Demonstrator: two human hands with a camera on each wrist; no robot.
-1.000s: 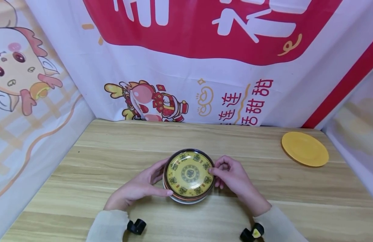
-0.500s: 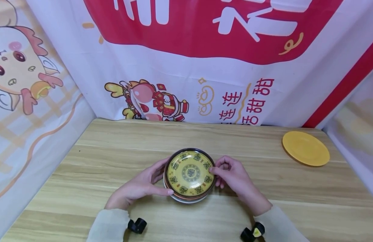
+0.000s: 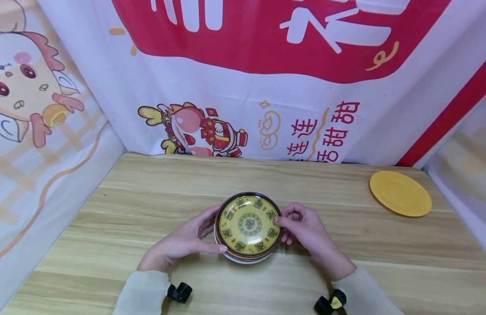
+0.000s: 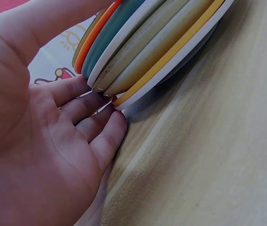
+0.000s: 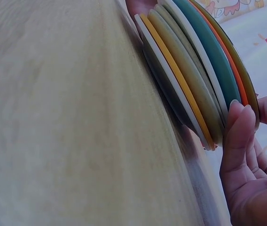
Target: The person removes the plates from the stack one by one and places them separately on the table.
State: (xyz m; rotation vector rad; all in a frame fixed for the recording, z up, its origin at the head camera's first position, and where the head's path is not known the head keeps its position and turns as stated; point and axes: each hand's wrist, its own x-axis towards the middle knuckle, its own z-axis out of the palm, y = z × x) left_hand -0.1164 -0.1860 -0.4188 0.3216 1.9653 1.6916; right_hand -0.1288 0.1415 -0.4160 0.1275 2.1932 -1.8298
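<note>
A stack of several plates stands in the middle of the table. Topmost is a yellow patterned plate (image 3: 250, 225) with a dark rim. Below it the wrist views show the edges of an orange plate (image 4: 92, 44), a teal plate (image 5: 218, 42), and white, olive and yellow ones. My left hand (image 3: 184, 239) holds the stack's left side, thumb at the front rim and fingertips against the plate edges. On the right, my right hand (image 3: 304, 225) pinches the upper plates at the rim, thumb on the patterned plate and fingertips at the teal and orange edges.
A yellow plate (image 3: 400, 193) lies alone near the table's back right corner. Printed cloth (image 3: 235, 78) hangs along the back edge, and more cloth hangs at both sides. The wooden tabletop (image 3: 164, 188) extends around the stack.
Only the head view has shifted slightly. Both hands keep their hold, and the stack stays where it was on the table.
</note>
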